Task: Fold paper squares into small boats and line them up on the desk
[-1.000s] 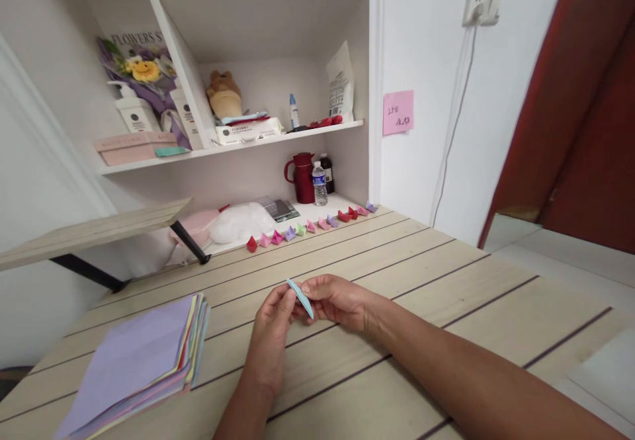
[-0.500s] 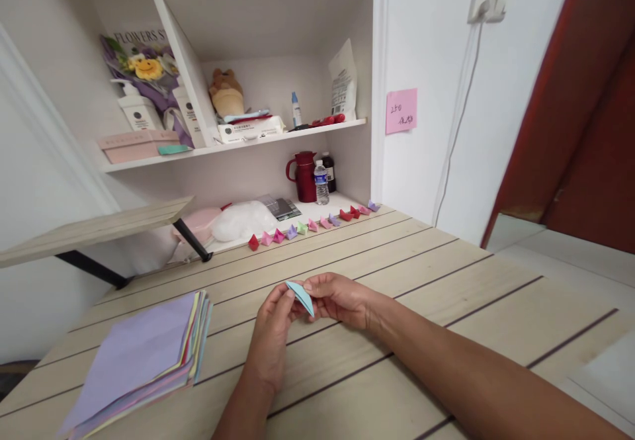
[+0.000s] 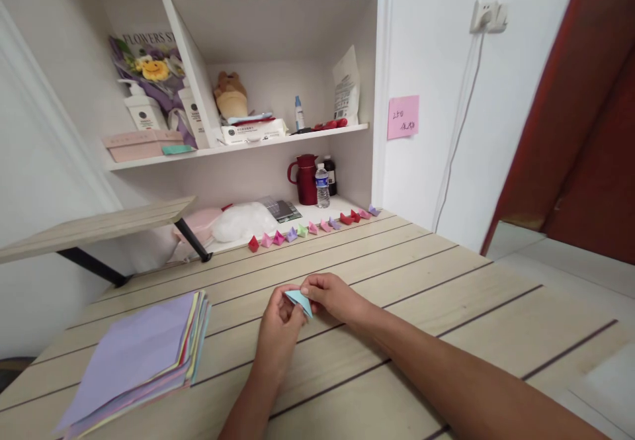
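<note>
A small light-blue piece of folded paper (image 3: 300,300) is held above the middle of the wooden table (image 3: 377,387). My left hand (image 3: 282,317) is closed on its left and lower side, with the thumb against the near face. From the right, my right hand (image 3: 331,296) pinches its upper edge between thumb and fingers. The fingers behind the paper are partly hidden. Beyond my hands, a row of small folded paper boats (image 3: 302,230) in red, pink, purple and green lines the table's far edge.
At left lies a stack of coloured paper sheets (image 3: 133,347), purple on top. A small raised wooden shelf (image 3: 99,225) on black legs stands behind it. On the cabinet's lowest level are a dark red jug (image 3: 306,178), a water bottle (image 3: 322,185) and a white plastic bag (image 3: 244,221).
The folded paper has turned in my fingers and shows a wider, triangular face. My right hand's fingers have shifted to its upper edge. The camera view has tilted slightly.
</note>
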The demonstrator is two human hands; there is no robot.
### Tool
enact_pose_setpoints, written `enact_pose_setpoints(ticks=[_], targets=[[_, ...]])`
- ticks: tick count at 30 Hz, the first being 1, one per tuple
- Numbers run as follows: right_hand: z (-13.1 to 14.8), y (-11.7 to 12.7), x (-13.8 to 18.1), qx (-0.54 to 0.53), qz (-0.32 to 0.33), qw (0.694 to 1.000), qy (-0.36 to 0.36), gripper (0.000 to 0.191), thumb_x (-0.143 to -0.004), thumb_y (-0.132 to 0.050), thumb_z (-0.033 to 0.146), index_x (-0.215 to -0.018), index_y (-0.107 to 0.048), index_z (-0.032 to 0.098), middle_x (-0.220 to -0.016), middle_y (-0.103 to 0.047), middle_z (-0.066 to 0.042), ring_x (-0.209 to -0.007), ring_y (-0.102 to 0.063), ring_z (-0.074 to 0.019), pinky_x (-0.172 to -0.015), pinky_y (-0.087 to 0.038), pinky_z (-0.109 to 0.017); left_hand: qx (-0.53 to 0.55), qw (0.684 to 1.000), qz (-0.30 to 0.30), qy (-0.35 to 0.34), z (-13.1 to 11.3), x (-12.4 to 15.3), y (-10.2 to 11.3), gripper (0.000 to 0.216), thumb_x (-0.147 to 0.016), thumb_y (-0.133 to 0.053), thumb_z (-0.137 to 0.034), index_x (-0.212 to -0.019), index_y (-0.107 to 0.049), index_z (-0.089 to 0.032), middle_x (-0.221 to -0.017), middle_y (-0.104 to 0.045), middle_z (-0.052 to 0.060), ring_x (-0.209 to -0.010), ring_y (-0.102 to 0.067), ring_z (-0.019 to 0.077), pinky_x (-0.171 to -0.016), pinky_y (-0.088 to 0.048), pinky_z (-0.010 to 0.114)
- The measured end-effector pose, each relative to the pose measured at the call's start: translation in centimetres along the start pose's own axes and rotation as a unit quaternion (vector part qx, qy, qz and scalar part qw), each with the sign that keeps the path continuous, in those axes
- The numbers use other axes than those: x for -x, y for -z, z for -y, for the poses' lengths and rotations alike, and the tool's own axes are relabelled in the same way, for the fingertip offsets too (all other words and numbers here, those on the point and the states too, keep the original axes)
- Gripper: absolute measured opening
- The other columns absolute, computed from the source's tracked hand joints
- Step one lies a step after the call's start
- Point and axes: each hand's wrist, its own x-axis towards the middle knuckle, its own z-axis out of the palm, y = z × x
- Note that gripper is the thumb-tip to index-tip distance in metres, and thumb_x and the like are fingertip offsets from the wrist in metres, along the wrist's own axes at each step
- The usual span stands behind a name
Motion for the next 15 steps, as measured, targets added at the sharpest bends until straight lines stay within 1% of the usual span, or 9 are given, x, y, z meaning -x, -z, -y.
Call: enact_pose_setpoints(ticks=[3, 6, 10, 11, 14, 15], targets=[[0.0, -0.2, 0.0, 0.012, 0.001, 1.0, 0.019, 0.026, -0.077, -0.072, 0.039, -0.068, -0.062, 0.016, -0.051, -0.055, 0.004, -0.05, -0.047, -0.0101, -0.053, -0.034, -0.023, -0.004, 1.0, -0.008, 0.008, 0.0, 0.1, -0.3, 0.042, -0.068, -0.065, -0.026, -0.107, -0.054, -0.019, -0.076, -0.068, -0.001, -0.062, -0.06, 0.0129, -0.061, -0.047, 0.025], [0.0, -0.7, 0.1, 0.005, 0.016, 0.999, 0.034, 0.03, -0.078, -0.07, 0.044, -0.071, -0.06, 0.017, -0.053, -0.055, 0.004, -0.05, -0.049, -0.0107, -0.054, -0.035, -0.023, -0.015, 0.999, -0.021, 0.019, -0.3, 0.3, -0.4, 0.052, -0.069, -0.063, -0.026, -0.119, -0.049, -0.018, -0.073, -0.067, -0.002, -0.057, -0.058, 0.012, -0.06, -0.046, 0.025], [0.2, -1.1, 0.2, -0.01, 0.031, 0.998, 0.047, 0.036, -0.079, -0.066, 0.052, -0.071, -0.057, 0.018, -0.053, -0.055, 0.004, -0.048, -0.053, -0.0122, -0.053, -0.037, -0.025, -0.03, 0.999, -0.022, 0.022, -0.7, 0.4, -0.4, 0.049, -0.073, -0.061, -0.032, -0.118, -0.053, -0.014, -0.069, -0.067, -0.001, -0.055, -0.058, 0.0116, -0.062, -0.046, 0.025], [0.3, -1.2, 0.2, -0.01, 0.028, 0.998, 0.052, 0.036, -0.078, -0.066, 0.052, -0.072, -0.059, 0.018, -0.054, -0.055, 0.004, -0.048, -0.052, -0.0119, -0.053, -0.037, -0.025, -0.034, 0.999, -0.026, 0.022, -0.7, 0.5, -0.4, 0.052, -0.074, -0.061, -0.032, -0.121, -0.052, -0.014, -0.066, -0.066, -0.002, -0.055, -0.058, 0.0119, -0.063, -0.046, 0.025], [0.5, -1.1, 0.2, -0.004, 0.006, 0.997, 0.073, 0.031, -0.076, -0.07, 0.048, -0.076, -0.065, 0.017, -0.057, -0.057, 0.003, -0.053, -0.05, -0.0112, -0.055, -0.038, -0.025, -0.045, 0.998, -0.044, 0.025, -0.8, 0.5, -0.2, 0.067, -0.075, -0.061, -0.033, -0.136, -0.041, -0.012, -0.058, -0.063, -0.006, -0.055, -0.059, 0.0135, -0.064, -0.045, 0.025], [0.6, -1.0, 0.2, 0.0, -0.001, 0.997, 0.079, 0.03, -0.076, -0.071, 0.046, -0.078, -0.067, 0.016, -0.059, -0.058, 0.003, -0.054, -0.05, -0.0114, -0.056, -0.039, -0.025, -0.048, 0.998, -0.043, 0.027, -0.8, 0.5, -0.2, 0.066, -0.075, -0.061, -0.033, -0.136, -0.043, -0.012, -0.058, -0.063, -0.006, -0.055, -0.06, 0.0138, -0.065, -0.045, 0.025]])
